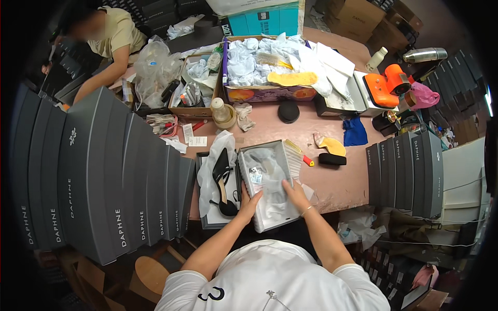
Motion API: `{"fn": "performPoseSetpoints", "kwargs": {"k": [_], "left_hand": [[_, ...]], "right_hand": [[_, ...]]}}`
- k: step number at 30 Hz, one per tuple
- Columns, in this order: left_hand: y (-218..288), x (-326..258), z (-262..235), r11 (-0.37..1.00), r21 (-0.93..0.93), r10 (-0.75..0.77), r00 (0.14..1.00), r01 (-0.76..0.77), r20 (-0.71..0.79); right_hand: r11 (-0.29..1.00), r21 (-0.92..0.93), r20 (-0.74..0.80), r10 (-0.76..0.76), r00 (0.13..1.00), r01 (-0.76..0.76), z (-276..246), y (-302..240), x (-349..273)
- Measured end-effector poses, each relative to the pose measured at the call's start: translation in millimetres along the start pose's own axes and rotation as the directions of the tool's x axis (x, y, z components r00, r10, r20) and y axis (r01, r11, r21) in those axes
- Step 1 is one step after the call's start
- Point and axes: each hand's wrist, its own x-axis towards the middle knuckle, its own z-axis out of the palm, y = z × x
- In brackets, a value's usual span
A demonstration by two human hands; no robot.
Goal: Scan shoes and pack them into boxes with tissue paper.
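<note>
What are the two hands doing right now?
Left hand: open, touching the grey shoe box's edge.
Right hand: open, pressing white tissue paper inside.

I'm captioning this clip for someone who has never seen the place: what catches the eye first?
A fan of stacked grey boxes fills the left side. At centre, both hands, left hand and right hand, rest on white tissue in an open grey box, beside a black high-heeled shoe. A bright orange device sits far right.

Open grey shoe box (pixel 270 217) lies flat at near table edge, lined with white tissue paper (pixel 272 179); small clear packet (pixel 256 175) on tissue. Black high-heeled shoe (pixel 223 179) lies on its side just left, on white wrapping in the lid
</note>
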Motion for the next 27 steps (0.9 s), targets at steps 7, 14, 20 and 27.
{"fn": "performPoseSetpoints", "kwargs": {"k": [7, 14, 20, 27], "left_hand": [[49, -43, 8, 0.652, 0.552, 0.500, 0.842, -0.520, 0.202], [48, -16, -8, 0.999, 0.036, 0.031, 0.995, -0.034, 0.090], [91, -18, 24, 0.868, -0.339, -0.175, 0.862, 0.363, 0.475], [96, -25, 35, 0.728, -0.527, -0.214, 0.876, 0.438, 0.432]], "right_hand": [[0.791, -0.430, 0.167, -0.405, 0.899, 0.436, 18, -63, 15], [0.683, -0.648, 0.278, -0.201, 0.939, 0.338, 41, -76, 67], [0.948, -0.188, 0.049, -0.250, 0.967, 0.255, -41, -132, 42], [0.951, 0.150, -0.252, -0.229, 0.940, 0.271, -36, -142, -8]]}}
